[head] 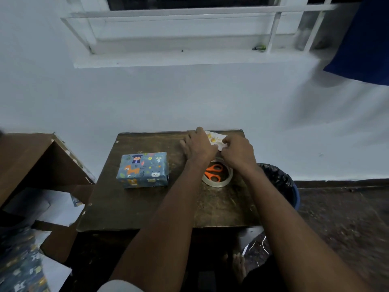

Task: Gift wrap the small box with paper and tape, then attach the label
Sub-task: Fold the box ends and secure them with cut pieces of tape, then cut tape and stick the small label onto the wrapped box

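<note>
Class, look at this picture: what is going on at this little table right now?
A person is working with both hands at the far edge of a small dark table. The left hand and the right hand are together handling a small white label sheet with orange marks. The box already sits wrapped in blue animal-print paper, untouched, to the left. A tape roll lies below the hands with orange-handled scissors resting on it. The label is not yet on the box.

A home room: barred window (pixel 189 28), painted wall, worn wooden table (pixel 147 207) (scratched).
</note>
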